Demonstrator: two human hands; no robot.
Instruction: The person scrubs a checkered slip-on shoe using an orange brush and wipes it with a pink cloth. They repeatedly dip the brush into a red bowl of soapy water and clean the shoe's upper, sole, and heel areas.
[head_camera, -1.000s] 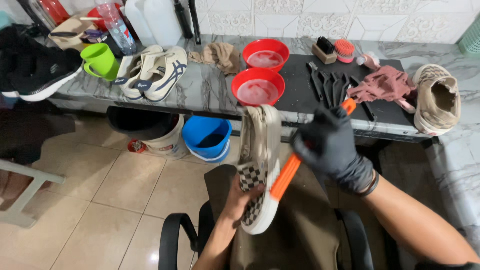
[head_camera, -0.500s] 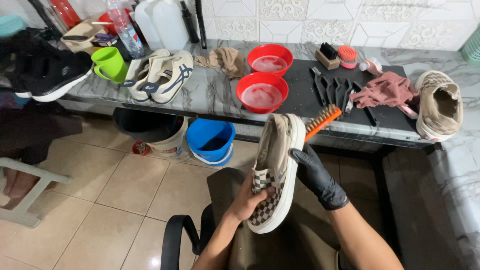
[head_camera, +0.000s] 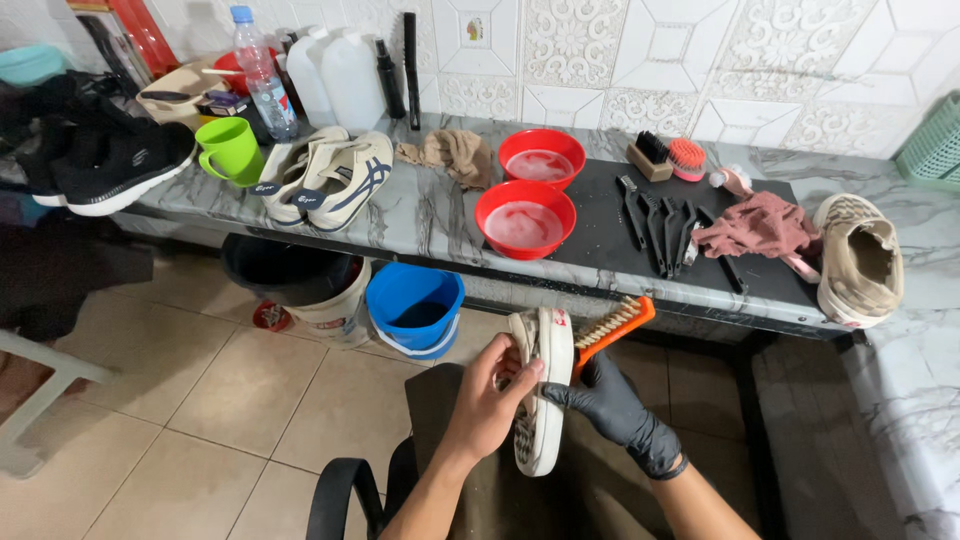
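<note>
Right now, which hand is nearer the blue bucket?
Left. The left hand, bare, grips the shoe just below and right of the blue bucket. The gloved right hand, holding the orange brush, sits beyond the shoe, farther off.

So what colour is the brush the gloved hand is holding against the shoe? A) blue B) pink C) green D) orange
D: the right hand, in a black glove, holds an orange-backed scrub brush with pale bristles against the sole edge of the checkered slip-on shoe, which the bare left hand steadies.
</note>
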